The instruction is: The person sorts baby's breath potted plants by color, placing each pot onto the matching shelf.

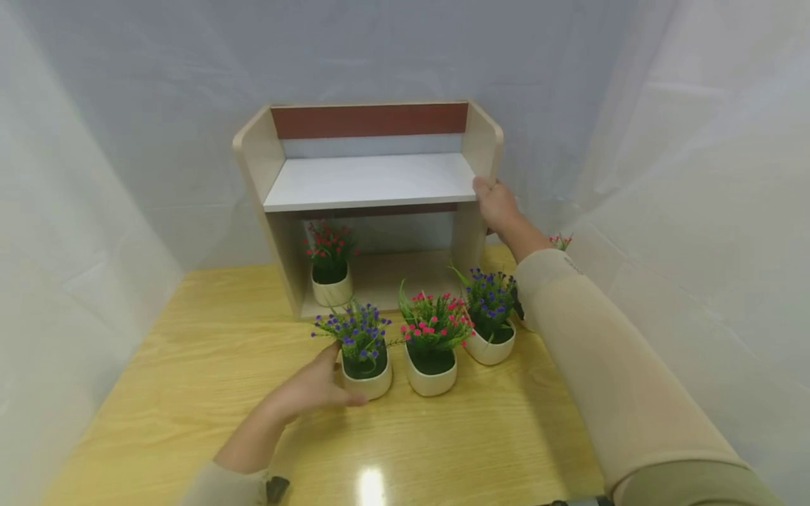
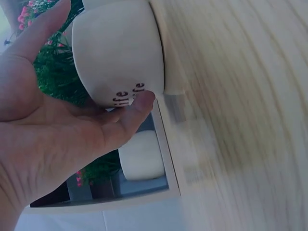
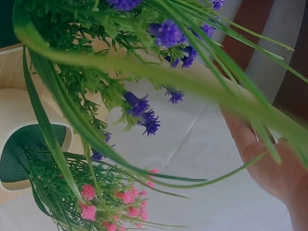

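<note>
On the wooden table, my left hand (image 1: 310,383) reaches to the left side of a purple-flowered potted plant (image 1: 365,372). Its thumb and fingers are spread, and in the left wrist view one fingertip lies against the cream pot (image 2: 118,48) beside dark lettering. My right hand (image 1: 500,207) grips the right side panel (image 1: 484,144) of a two-tier shelf (image 1: 373,183), thumb at the front edge; the outer fingers are mostly hidden. A red-flowered potted plant (image 1: 332,284) stands at the left of the lower tier.
A pink-flowered potted plant (image 1: 432,365) and another purple-flowered one (image 1: 491,341) stand in a row right of my left hand. Pink blooms (image 1: 560,242) show beyond my right forearm, their pot hidden in the head view. Pale sheeting (image 1: 126,140) surrounds the table (image 1: 209,351).
</note>
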Demonstrator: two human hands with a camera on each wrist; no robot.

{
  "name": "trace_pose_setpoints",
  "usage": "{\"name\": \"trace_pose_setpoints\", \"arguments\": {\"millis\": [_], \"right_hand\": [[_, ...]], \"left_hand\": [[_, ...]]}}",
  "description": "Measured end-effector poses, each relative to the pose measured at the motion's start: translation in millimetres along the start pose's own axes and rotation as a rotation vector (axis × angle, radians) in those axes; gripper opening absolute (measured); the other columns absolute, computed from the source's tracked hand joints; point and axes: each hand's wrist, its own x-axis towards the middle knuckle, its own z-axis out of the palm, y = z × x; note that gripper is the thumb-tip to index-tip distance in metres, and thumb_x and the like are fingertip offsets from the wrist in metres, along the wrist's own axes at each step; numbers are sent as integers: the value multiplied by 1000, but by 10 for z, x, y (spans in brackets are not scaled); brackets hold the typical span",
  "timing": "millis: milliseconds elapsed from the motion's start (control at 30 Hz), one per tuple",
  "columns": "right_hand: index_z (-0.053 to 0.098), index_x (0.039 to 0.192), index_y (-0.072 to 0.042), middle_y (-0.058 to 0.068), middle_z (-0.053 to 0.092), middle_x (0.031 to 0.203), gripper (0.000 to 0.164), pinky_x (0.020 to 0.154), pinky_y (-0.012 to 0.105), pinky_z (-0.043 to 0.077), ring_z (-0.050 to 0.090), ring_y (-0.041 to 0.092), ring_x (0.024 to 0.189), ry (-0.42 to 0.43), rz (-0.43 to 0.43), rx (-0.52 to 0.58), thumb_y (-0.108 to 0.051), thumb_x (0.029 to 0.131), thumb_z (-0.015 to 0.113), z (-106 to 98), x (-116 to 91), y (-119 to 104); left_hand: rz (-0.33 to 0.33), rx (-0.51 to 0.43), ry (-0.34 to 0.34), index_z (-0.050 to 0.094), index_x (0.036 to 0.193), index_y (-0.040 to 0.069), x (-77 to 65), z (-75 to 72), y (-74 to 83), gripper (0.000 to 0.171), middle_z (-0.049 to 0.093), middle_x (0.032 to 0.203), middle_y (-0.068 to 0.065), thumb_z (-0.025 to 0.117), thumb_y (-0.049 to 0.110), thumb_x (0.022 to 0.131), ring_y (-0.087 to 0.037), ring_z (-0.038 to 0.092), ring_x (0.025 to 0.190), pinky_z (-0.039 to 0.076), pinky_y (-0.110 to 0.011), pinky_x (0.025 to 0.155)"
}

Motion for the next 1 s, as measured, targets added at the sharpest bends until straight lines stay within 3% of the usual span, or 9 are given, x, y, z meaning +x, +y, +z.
{"name": "trace_pose_setpoints", "arguments": {"millis": [200,300,567,800,1000], "right_hand": [[35,166,-5,27,51,160,68,113,63,56,55,46,145,7,-12,15,-52,116,37,-5,-1,-8],[36,165,-5,27,52,160,68,112,62,56,56,46,144,8,-10,17,-52,116,37,-4,1,-8],[36,166,-6,26,51,161,69,111,63,57,56,45,145,1,-4,7,-53,116,36,7,1,-8],[36,165,-6,26,52,160,68,111,62,57,57,45,143,0,-3,8,-53,116,36,15,2,-7],[37,165,-7,25,53,159,67,111,61,57,57,44,143,5,-2,1,-53,116,36,16,12,-11]], "left_hand": [[71,33,41,14,172,2,115,76,5,130,26,176,-31,99,24,77,-55,32,160,28,-66,132],[75,70,75,20,171,4,169,116,-14,127,33,173,-31,100,28,75,-52,37,159,30,-65,132],[34,76,149,31,167,4,194,155,-25,114,43,168,-29,98,29,78,-50,44,155,32,-65,131],[-84,49,176,21,170,-1,113,151,-36,127,40,168,-34,99,37,77,-55,50,148,44,-67,123],[-136,20,173,17,170,-2,61,124,-47,130,44,165,-35,97,41,78,-53,54,146,48,-66,120]]}}
